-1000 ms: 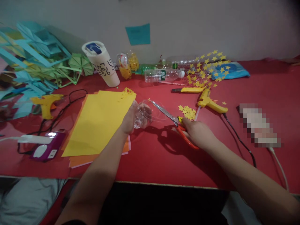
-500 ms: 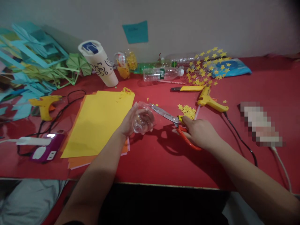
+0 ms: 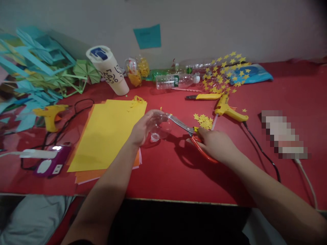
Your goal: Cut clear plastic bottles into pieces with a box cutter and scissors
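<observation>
Curled round the left side of a clear plastic bottle piece (image 3: 161, 128), my left hand (image 3: 143, 127) holds it above the red table, its threaded neck pointing down toward me. My right hand (image 3: 213, 143) grips the red and yellow handles of a pair of scissors (image 3: 181, 124). The blades point left, and their tips meet the upper edge of the bottle piece. Small yellow paper stars (image 3: 203, 121) lie in a pile just behind my right hand. Yellow sheets (image 3: 109, 132) are stacked over orange ones to the left.
Glue guns (image 3: 231, 110) (image 3: 51, 115) lie at right and left. A cutter (image 3: 204, 97), plastic bottles (image 3: 176, 81), a white tumbler (image 3: 109, 71) and a star-covered clear object (image 3: 226, 73) are at the back. Folded paper shapes (image 3: 43, 58), a purple power block (image 3: 52, 161) and a blurred-out object (image 3: 286, 136) flank these.
The bottle piece has turned in my left hand, so its neck now shows at the bottom. The scissor tips have come to its upper edge, and the blades look more closed.
</observation>
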`<action>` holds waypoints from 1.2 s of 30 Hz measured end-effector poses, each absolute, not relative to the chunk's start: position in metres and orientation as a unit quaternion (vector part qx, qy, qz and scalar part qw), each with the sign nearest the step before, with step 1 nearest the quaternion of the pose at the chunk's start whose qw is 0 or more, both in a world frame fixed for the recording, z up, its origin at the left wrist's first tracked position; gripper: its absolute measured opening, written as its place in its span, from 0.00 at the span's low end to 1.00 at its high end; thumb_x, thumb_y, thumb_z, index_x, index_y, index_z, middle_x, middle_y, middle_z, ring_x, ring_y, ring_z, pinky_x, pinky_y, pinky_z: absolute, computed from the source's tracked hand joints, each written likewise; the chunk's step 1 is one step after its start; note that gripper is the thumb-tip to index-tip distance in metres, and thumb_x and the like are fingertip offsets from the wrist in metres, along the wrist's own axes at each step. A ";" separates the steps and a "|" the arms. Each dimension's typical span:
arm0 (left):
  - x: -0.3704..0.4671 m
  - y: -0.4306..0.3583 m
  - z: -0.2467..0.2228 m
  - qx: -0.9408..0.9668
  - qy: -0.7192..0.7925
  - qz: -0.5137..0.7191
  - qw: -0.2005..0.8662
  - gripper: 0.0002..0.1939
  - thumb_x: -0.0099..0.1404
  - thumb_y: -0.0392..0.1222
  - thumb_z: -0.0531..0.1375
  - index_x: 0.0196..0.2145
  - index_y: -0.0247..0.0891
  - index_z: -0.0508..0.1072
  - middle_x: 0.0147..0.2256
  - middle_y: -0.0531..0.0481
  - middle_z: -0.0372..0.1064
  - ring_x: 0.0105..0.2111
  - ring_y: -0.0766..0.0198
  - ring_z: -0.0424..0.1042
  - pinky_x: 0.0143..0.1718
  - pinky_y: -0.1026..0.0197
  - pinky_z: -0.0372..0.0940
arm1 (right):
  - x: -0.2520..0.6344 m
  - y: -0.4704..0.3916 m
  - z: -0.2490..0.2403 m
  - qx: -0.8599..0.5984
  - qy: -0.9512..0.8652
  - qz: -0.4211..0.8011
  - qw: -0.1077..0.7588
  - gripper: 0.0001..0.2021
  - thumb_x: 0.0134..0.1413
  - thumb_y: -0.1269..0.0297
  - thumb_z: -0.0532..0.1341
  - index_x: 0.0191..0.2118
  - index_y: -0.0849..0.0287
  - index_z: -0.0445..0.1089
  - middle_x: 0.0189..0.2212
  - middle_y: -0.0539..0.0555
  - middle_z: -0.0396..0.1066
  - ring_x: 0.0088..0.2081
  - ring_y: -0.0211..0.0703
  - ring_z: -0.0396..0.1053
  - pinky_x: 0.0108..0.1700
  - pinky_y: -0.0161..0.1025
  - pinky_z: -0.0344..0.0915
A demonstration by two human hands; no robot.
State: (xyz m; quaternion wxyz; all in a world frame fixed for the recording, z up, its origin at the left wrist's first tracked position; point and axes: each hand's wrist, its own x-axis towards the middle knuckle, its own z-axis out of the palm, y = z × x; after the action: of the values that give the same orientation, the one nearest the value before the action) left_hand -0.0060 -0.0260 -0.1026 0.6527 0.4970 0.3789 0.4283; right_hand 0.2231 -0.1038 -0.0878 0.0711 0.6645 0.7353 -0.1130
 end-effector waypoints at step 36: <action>-0.012 -0.037 -0.085 0.654 0.329 0.610 0.302 0.04 0.59 0.41 0.61 0.28 0.43 0.69 0.36 0.51 0.73 0.40 0.60 0.73 0.47 0.52 0.68 | 0.214 -0.111 -0.078 0.674 0.731 -0.060 0.085 0.20 0.62 0.50 0.51 0.42 0.62 0.71 0.25 0.60 0.75 0.24 0.49 0.69 0.24 0.38 0.43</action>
State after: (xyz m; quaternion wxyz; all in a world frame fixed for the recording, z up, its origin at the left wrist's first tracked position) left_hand -0.0122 -0.0367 -0.0849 0.3024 0.6545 0.3290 0.6099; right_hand 0.2138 -0.1110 -0.0777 0.0849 0.6739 0.7315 -0.0598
